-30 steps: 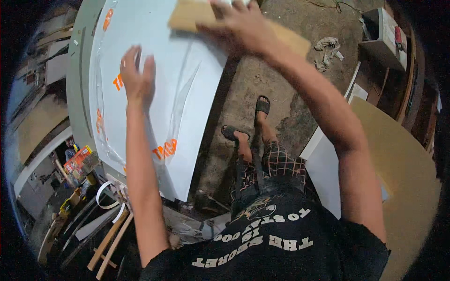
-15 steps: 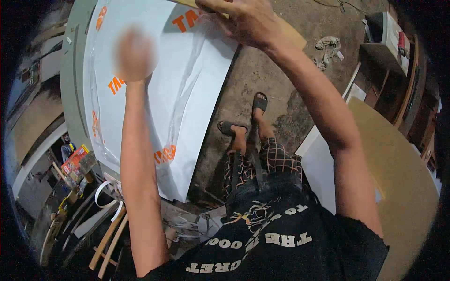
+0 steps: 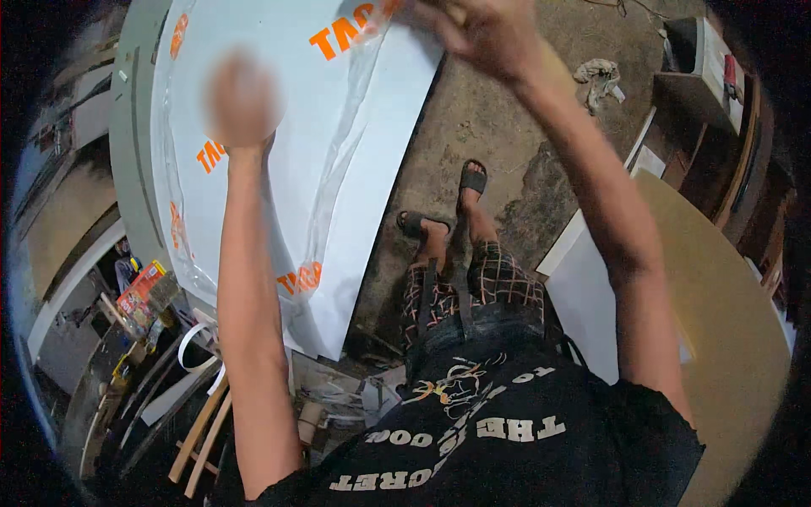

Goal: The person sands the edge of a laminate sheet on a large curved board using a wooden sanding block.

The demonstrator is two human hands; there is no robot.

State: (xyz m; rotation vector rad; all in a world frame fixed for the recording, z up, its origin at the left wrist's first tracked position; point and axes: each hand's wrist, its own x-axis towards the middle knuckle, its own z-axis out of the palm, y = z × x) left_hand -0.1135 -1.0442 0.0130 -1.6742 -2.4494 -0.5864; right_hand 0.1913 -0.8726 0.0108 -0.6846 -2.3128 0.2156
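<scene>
A large white panel, printed in orange, lies on a grey-green surface. Creased clear film or tape runs along parts of it. My left hand is over the panel's left half with the arm stretched forward; the hand is blurred and its fingers cannot be made out. At the top edge of the picture, my right hand is above the panel's right far corner, smeared by motion and partly cut off. Its fingers are bent round a tan flat strip, of which only a piece beside the wrist shows.
A bare concrete floor lies right of the panel, with my sandalled feet on it and a crumpled rag. Tan and white boards lean at right, below an open cabinet. Wooden sticks and scraps crowd the lower left.
My right hand has moved right and away, taking the tan strip off the panel's printed far part. My left hand has stayed in place. The view has shifted slightly.
</scene>
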